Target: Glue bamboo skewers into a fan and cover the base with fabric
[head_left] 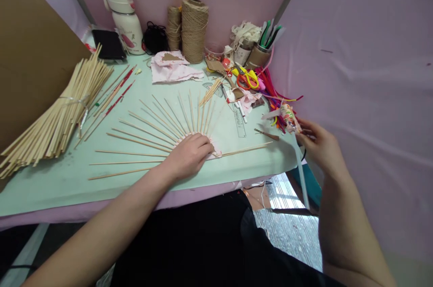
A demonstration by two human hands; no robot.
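Thin wooden sticks [149, 134] spread out as a fan on the pale green tabletop, their inner ends meeting at a pink patterned piece [216, 149]. My left hand [192, 154] lies over that hub, fingers bent and pressing on it, hiding most of it. At the table's right edge my right hand [316, 142] has its fingers closed on what looks like a hot glue gun [289, 118] covered in flowered material. A long translucent glue stick [301, 172] hangs down from it. Two close-lying sticks [248, 149] reach right from the hub.
A tied bundle of sticks [57, 120] lies at left. Behind stand a white bottle [127, 30], twine spools [195, 30] and a pen holder [260, 57]. Scissors [248, 78], a clear ruler [240, 124], a small brush [267, 134] and pipe cleaners [267, 84] lie right.
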